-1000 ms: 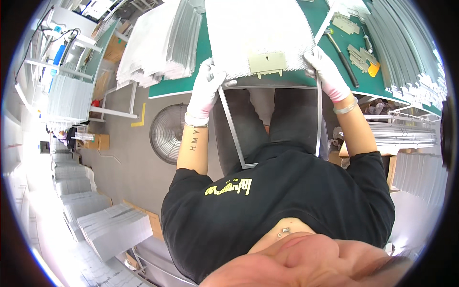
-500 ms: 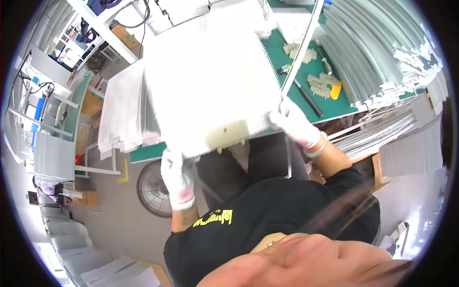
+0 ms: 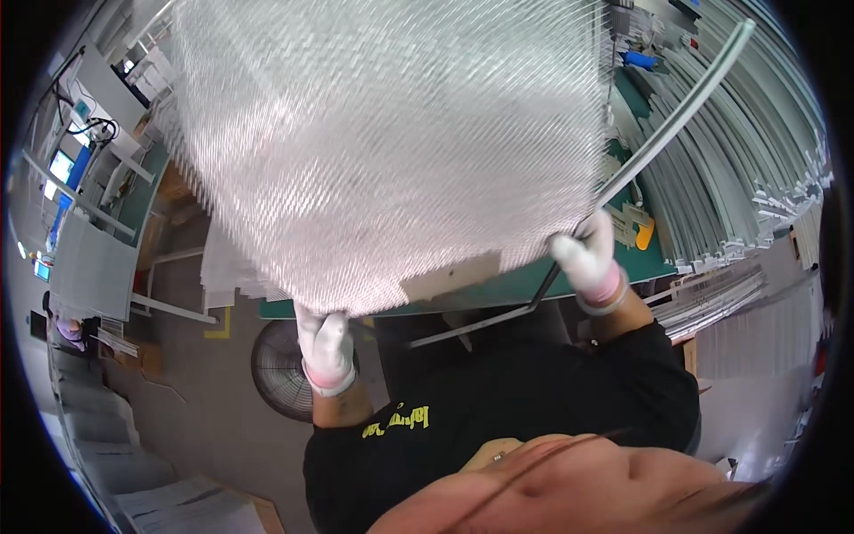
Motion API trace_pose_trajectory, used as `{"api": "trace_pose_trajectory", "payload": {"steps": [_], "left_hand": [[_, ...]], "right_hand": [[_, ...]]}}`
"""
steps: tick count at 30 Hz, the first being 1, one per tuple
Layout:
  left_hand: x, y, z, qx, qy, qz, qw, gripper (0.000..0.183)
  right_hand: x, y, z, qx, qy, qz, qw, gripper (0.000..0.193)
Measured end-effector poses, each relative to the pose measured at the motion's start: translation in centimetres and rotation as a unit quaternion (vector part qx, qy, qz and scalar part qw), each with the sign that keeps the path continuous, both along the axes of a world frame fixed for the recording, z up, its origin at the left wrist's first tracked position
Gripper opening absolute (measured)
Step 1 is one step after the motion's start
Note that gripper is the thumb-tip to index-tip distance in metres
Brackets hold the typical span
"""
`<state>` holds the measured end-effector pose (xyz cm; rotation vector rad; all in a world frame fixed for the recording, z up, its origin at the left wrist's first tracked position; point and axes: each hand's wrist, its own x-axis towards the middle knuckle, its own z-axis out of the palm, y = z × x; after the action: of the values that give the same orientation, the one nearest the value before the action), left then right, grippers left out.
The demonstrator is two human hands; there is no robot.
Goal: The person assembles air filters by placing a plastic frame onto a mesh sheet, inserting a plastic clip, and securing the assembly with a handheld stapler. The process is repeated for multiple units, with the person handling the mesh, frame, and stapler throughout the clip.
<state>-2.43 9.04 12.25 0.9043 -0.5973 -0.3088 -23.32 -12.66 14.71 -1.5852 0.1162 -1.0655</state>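
silvery mesh sheet (image 3: 391, 151) held up over green workbench (image 3: 654, 256); i see left hand (image 3: 326, 349) pinching near-left corner, right hand (image 3: 587, 258) gripping near-right corner plus metal frame bar (image 3: 673, 117); uneven pull could kink mesh or snag ragged edge.

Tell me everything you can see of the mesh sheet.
The mesh sheet is silvery white and fine-textured, with jagged side edges; metal or plastic, I can't tell. It's held up over the green table, its near edge slanting down leftward in the picture, far edge out of view. The left hand holds its near left corner, the right hand its near right.
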Motion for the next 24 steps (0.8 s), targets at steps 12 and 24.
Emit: {"api": "trace_pose_trajectory", "payload": {"steps": [12,24], "left_hand": [[3.1,-10.9,2.0,0.013,-0.181,-0.052,0.982,0.021],[4.0,-10.6,-9.4,0.152,-0.248,-0.017,0.957,0.027]], "right_hand": [[2.7,-7.1,-1.0,-0.021,-0.132,-0.271,0.953,0.015],[1.1,-9.2,-10.4,-0.011,0.085,-0.109,0.990,0.034]]}}
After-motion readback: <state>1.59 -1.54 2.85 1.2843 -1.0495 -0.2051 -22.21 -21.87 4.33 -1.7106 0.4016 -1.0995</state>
